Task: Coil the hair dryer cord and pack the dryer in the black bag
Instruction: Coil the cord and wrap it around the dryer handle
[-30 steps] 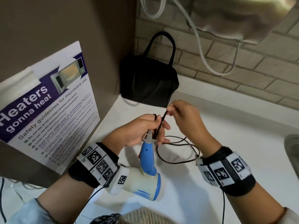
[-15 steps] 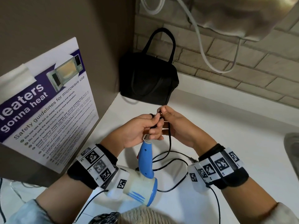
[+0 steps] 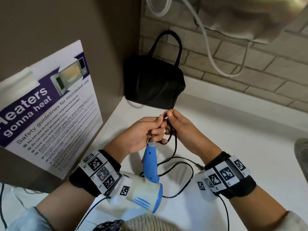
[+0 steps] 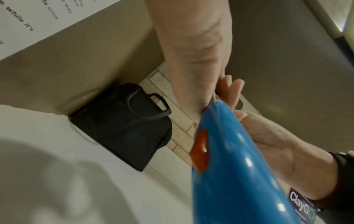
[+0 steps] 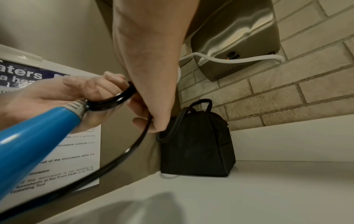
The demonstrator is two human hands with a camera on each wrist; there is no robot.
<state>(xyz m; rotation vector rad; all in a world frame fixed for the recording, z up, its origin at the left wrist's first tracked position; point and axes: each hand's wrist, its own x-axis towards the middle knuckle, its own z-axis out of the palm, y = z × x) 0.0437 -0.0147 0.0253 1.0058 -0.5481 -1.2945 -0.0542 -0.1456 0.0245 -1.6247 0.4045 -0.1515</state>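
Note:
The hair dryer (image 3: 150, 165) has a blue handle and a white body, and it hangs handle-up over the white counter (image 3: 233, 139). My left hand (image 3: 150, 129) grips the top end of the handle (image 4: 229, 151) together with small loops of the black cord (image 3: 175, 147). Against it, my right hand (image 3: 176, 124) pinches the cord (image 5: 134, 145) at the loops. Loose cord trails down onto the counter between my wrists. The black bag (image 3: 155, 84) stands closed in the corner behind my hands, its handles (image 3: 166, 44) up.
A microwave safety poster (image 3: 50, 105) hangs on the brown panel at left. On the brick wall above is a steel hand dryer (image 5: 235, 39) with a white cable (image 3: 210, 47) looping down. A sink edge (image 3: 301, 157) shows at far right.
My right hand has come back from its pull out to the right and met the left hand, laying another loop of cord there. More slack cord now lies on the counter.

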